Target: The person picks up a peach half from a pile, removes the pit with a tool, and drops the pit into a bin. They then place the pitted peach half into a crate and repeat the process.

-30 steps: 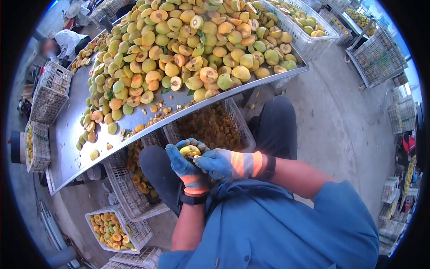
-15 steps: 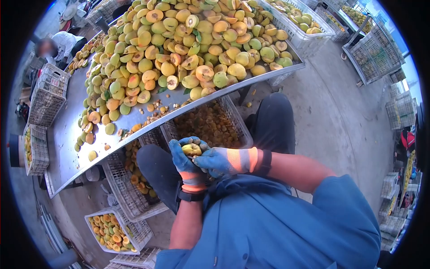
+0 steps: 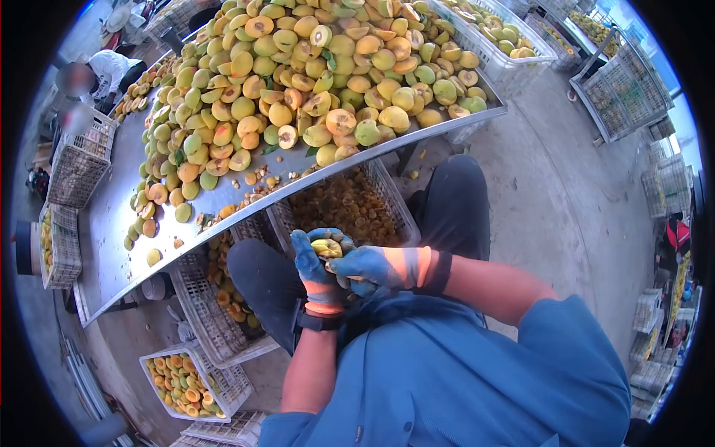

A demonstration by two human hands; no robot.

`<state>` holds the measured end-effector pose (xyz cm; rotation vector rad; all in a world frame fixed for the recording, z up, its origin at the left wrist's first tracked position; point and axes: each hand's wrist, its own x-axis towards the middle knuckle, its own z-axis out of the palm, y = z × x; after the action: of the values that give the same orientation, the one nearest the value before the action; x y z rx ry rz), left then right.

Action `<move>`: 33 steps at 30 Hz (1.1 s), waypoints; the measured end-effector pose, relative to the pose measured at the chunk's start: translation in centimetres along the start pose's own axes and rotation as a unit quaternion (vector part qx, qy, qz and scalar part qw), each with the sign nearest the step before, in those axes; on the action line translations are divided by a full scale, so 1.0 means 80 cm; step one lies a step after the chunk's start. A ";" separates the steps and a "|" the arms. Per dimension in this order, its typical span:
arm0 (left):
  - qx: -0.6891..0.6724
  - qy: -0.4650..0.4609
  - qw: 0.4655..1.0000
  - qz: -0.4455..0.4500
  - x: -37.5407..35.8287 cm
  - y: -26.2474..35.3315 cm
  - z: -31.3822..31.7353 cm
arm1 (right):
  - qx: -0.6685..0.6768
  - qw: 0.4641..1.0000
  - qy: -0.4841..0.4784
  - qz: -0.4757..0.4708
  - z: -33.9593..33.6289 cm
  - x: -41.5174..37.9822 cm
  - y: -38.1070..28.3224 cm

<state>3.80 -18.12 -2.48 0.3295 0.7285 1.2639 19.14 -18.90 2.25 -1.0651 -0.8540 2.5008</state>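
Both hands wear blue gloves with orange and grey cuffs and meet over my lap. My left hand (image 3: 316, 270) is curled round a yellow-green fruit (image 3: 326, 248), which shows between thumb and fingers. Against the near side of that fruit, my right hand (image 3: 369, 268) is closed, its fingertips pressed near the left palm; whatever else it grips is hidden. Above the hands, a metal table (image 3: 112, 223) bears a large heap of whole and halved fruits (image 3: 298, 82). Below its edge, a crate (image 3: 395, 201) holds small brownish pieces.
A long crate (image 3: 212, 331) with fruit halves stands left of my knees, and another crate (image 3: 234, 384) of halves is at lower left. More crates (image 3: 78, 175) line the table's left end. A person (image 3: 112, 71) bends at the far left. Stacked crates (image 3: 625, 93) stand right.
My left hand and the fruit have shifted slightly right, and the fruit is turned a little. The fingers of my right hand have moved against it. The person at the far left has leaned lower.
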 end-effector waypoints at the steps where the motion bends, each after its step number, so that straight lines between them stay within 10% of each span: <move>1: -0.056 -0.002 0.998 -0.031 0.001 0.000 -0.002 | -0.014 0.999 0.028 -0.011 0.005 0.001 0.001; 7: -0.122 0.087 0.988 0.035 -0.007 0.051 0.010 | 0.125 0.986 -0.106 -0.021 -0.015 -0.011 -0.003; 9: -0.158 0.048 0.985 0.058 -0.016 0.090 -0.008 | -0.384 0.867 0.180 -0.262 -0.011 -0.006 0.011; 13: 0.172 0.116 0.935 0.288 -0.048 0.164 -0.040 | -0.486 0.819 0.195 -0.234 -0.030 0.009 0.039; 15: 0.393 0.252 0.813 0.348 -0.050 0.201 -0.108 | -0.519 0.807 0.217 -0.178 -0.025 0.006 0.041; 17: 0.792 0.366 0.299 0.386 -0.045 0.228 -0.111 | -0.484 0.837 0.191 -0.170 -0.022 0.001 0.033; 18: 0.791 0.340 0.255 0.441 -0.036 0.232 -0.102 | -0.460 0.840 0.208 -0.200 -0.024 0.008 0.041; 19: 0.791 0.336 0.257 0.442 -0.023 0.224 -0.090 | -0.458 0.840 0.211 -0.200 -0.029 0.008 0.044; 21: 0.556 0.162 0.707 0.406 0.014 0.190 -0.035 | -0.395 0.869 0.228 -0.194 -0.019 0.001 0.030; 23: 0.510 0.054 0.785 0.347 0.066 0.154 0.000 | -0.368 0.875 0.234 -0.208 -0.023 0.000 0.027; 33: 0.754 0.069 0.606 0.244 0.277 0.029 0.069 | -0.283 0.865 0.301 -0.283 -0.037 -0.044 0.013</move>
<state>8.38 4.35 -3.94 1.9479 1.8431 0.8170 23.62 -20.15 1.94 -1.3912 -1.4540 1.3293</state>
